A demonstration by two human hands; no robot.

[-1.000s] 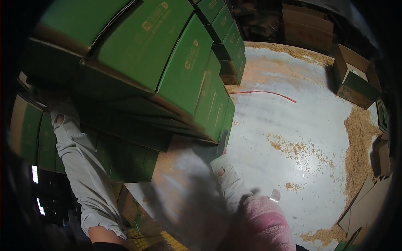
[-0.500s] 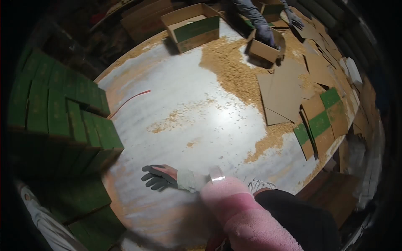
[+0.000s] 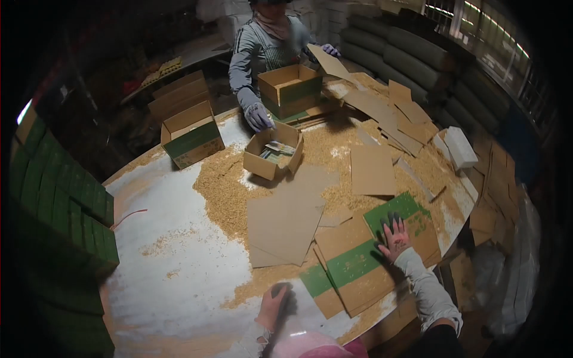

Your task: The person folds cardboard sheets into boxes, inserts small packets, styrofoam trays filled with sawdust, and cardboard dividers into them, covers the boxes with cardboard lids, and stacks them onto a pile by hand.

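Note:
My right hand [image 3: 395,240], in a glove with dark fingers, lies with its fingers spread on a flattened cardboard box [image 3: 358,267] with a green band. This flat box is one of several overlapping on the table's right side. My left hand [image 3: 273,307] is over the near part of the table, left of the flat boxes. Its dark-gloved fingers are loosely bent and partly hidden, with nothing seen in them. Beyond the hands lies a plain cardboard sheet [image 3: 280,227].
Brown shavings [image 3: 224,197] are scattered over the white table [image 3: 185,268]. Across it a co-worker [image 3: 262,53] reaches to a small open box [image 3: 262,166] holding packets and grips a cardboard piece. Green-banded boxes [image 3: 194,143] stand nearby; green cartons [image 3: 54,197] are stacked at left.
My view has swung right and up. My right hand has come into view on the flat green-banded box; my left hand, earlier stretched out leftward, now points away from me with bent fingers.

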